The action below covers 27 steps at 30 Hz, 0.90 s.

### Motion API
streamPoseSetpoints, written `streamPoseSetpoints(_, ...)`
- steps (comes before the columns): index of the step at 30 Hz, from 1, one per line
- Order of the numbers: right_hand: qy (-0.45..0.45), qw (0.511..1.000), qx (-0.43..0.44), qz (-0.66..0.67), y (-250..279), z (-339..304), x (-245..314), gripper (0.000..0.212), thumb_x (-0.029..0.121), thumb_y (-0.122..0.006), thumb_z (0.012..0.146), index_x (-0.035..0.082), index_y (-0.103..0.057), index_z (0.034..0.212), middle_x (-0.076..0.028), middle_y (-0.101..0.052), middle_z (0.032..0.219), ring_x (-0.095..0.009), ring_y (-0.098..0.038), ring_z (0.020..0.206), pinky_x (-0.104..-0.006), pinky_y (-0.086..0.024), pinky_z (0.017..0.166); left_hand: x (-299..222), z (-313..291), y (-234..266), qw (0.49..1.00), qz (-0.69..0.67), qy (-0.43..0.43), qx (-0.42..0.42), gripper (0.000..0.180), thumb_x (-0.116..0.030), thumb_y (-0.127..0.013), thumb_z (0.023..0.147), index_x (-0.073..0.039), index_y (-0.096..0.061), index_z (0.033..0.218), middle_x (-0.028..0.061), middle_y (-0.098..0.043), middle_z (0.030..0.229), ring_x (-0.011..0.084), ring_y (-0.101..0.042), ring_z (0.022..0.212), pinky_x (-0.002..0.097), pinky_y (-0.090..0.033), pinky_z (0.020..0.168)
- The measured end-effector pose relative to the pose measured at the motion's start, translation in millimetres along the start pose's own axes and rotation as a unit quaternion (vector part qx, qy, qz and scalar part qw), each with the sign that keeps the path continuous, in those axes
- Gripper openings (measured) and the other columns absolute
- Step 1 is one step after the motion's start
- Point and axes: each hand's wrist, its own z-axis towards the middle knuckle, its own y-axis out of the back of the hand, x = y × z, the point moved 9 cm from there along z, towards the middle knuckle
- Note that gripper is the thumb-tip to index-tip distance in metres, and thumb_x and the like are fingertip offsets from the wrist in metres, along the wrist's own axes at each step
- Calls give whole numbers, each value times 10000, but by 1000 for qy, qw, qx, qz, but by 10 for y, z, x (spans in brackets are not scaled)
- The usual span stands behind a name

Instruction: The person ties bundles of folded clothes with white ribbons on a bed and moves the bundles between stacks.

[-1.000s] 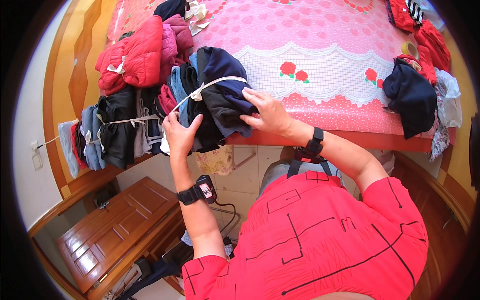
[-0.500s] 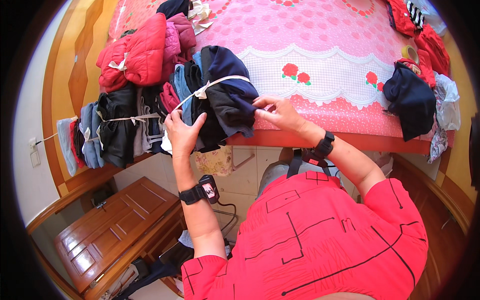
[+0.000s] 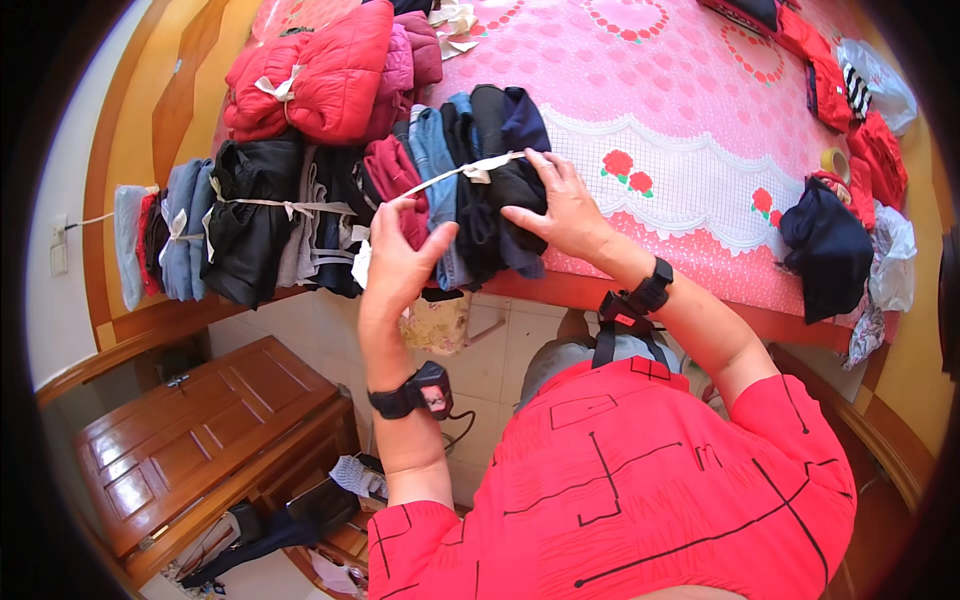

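Observation:
A bundle of folded clothes [image 3: 489,170], with black, navy, denim blue and dark red layers, stands at the bed's near edge. A white cloth strip [image 3: 440,180] is knotted around it. My left hand [image 3: 405,260] is at its left end, thumb and fingers spread apart, touching or just in front of the dark red layer. At the right end, the stretched fingers of my right hand [image 3: 572,210] rest on the navy and black cloth, thumb apart toward the front. To the left stands another tied bundle with black trousers [image 3: 255,225].
A red padded jacket [image 3: 335,85], tied with white cloth, lies behind the bundles. Grey-blue folded clothes [image 3: 182,225] stand at the far left. Dark clothing [image 3: 828,245], a tape roll [image 3: 834,162] and plastic bags [image 3: 890,265] lie right on the pink bedcover [image 3: 680,80]. A wooden cabinet [image 3: 205,430] stands lower left.
The view has shifted, so the bed and the piles sit differently. The bundle looks straighter and more upright beside the others. My right hand has moved up along its right end, fingers now spread.

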Motion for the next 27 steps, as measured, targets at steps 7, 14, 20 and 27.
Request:
streamPoseSetpoints(7,-28,996,66,45,-9,-24,-392,882,439,-701,771,11,-288,1422,-272,-373,1344,-385,-371,1267,-406,-305,1062,1563,-244,659,915,-297,165,-216,225,-211,-466,978,-29,-596,1000,55,-638,982,122,-612,861,239,-492,720)
streamPoseSetpoints(14,-84,989,112,48,-35,2,-479,902,346,-696,762,-22,-226,1437,-272,-450,1311,-329,-467,1216,-356,-358,1018,2571,-381,-446,870,-421,215,-139,331,-255,-533,902,-7,-585,1117,54,-634,1004,139,-584,909,264,-455,791)
streamPoseSetpoints(20,-225,942,193,157,56,153,-497,915,428,-665,795,-37,-215,1443,-245,-427,1363,-267,-414,1281,-321,-308,1055,2921,-396,-1022,728,-605,313,-71,435,-376,-519,924,-29,-562,1184,8,-634,1064,144,-599,984,278,-456,841)
streamPoseSetpoints(27,-225,926,198,230,-141,82,-646,587,372,-590,892,-15,-442,1307,-116,-554,1211,-161,-495,1139,-277,-366,978,2293,-255,-734,828,-528,187,-16,442,-226,-497,939,-85,-393,1345,82,-467,1317,182,-442,1207,289,-328,1016)
